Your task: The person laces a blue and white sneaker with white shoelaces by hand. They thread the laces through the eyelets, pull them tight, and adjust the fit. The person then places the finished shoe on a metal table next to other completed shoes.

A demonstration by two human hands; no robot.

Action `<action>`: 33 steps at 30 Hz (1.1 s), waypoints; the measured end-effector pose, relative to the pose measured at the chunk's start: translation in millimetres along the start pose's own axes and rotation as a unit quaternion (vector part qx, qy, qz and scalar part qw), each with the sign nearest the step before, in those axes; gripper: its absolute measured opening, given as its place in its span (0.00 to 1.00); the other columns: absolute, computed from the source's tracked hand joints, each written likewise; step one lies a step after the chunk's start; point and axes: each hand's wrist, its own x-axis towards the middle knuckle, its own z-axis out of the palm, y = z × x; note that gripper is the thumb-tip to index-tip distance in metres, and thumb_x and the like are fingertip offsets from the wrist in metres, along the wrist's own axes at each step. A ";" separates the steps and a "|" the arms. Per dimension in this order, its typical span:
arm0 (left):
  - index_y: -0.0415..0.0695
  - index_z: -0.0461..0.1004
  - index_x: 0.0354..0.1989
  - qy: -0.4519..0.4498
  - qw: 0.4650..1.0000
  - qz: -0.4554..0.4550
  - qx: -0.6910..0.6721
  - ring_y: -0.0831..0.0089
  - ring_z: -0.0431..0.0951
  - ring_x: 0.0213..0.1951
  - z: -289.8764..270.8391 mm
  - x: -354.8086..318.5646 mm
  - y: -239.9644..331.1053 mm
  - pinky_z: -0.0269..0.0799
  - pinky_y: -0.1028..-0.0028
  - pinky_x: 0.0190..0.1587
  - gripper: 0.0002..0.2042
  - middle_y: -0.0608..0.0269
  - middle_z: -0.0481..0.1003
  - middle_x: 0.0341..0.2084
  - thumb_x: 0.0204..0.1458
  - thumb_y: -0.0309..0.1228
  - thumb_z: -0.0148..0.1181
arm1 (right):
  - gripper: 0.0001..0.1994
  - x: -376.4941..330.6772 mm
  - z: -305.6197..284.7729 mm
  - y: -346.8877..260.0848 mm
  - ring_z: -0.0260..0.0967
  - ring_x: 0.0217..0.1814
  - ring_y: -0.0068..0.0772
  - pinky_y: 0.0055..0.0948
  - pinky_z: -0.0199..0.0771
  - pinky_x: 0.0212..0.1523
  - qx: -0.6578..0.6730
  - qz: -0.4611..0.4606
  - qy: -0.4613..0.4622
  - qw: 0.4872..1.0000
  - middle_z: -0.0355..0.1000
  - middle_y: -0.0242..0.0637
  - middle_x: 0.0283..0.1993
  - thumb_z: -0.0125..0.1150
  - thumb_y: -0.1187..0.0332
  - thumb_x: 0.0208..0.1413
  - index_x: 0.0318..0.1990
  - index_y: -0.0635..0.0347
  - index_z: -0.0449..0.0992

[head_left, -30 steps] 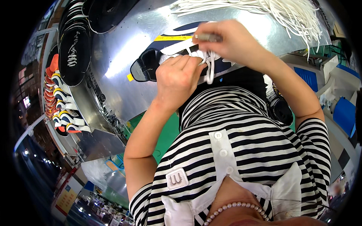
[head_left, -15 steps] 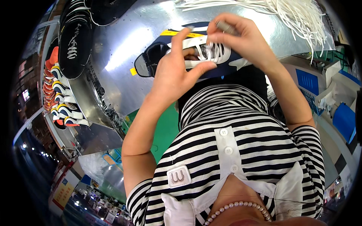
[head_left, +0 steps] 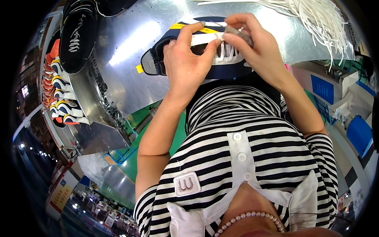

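Observation:
A navy shoe upper (head_left: 221, 72) with white and yellow trim lies on the metal table in front of me, its heel end to the left. White lace (head_left: 228, 53) crosses the white eyelet strips at its right part. My left hand (head_left: 188, 55) pinches the far eyelet strip, index finger outside and thumb in the opening. In my right hand (head_left: 252, 45), held close to the eyelets, is a small tool with a grey-brown handle (head_left: 241, 35). A thin dark shaft seems to reach from it toward my left fingertips. My fingers hide the tool's tip.
Loose white laces (head_left: 312, 19) lie in a heap at the far right of the metal table (head_left: 118, 75). A black shoe upper (head_left: 79, 39) lies at the far left, above a row of finished-looking colored uppers (head_left: 65, 96). Grey and blue bins (head_left: 323, 85) stand to the right.
My right hand has come down and closer to the eyelets. My left thumb and index finger have drawn together on the far eyelet strip. The shoe upper has shifted slightly.

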 end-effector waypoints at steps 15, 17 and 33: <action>0.41 0.73 0.51 -0.018 1.000 0.002 -0.009 0.66 0.76 0.31 3.1 -9.8 5.0 0.68 0.69 0.38 0.18 0.57 0.79 0.30 0.50 0.27 0.64 | 0.09 6.7 12.8 -13.4 0.75 0.27 0.43 0.38 0.71 0.24 -0.287 -0.120 -0.094 0.946 0.73 0.42 0.23 0.59 0.71 0.51 0.37 0.66 0.69; 0.42 0.72 0.52 -0.003 0.999 0.015 -0.049 0.62 0.73 0.26 3.0 -11.1 2.2 0.66 0.66 0.35 0.19 0.55 0.79 0.30 0.49 0.27 0.63 | 0.09 12.2 18.8 -10.2 0.75 0.28 0.44 0.37 0.72 0.25 -0.302 -0.173 -0.098 0.933 0.73 0.42 0.23 0.58 0.70 0.53 0.38 0.67 0.69; 0.36 0.66 0.54 -0.170 0.890 -0.202 -0.371 0.76 0.77 0.42 -30.5 11.6 9.9 0.73 0.75 0.48 0.23 0.57 0.75 0.41 0.49 0.19 0.64 | 0.08 2.4 4.0 34.6 0.69 0.18 0.31 0.26 0.68 0.22 -0.037 -0.032 0.112 0.992 0.73 0.32 0.21 0.65 0.68 0.53 0.41 0.52 0.80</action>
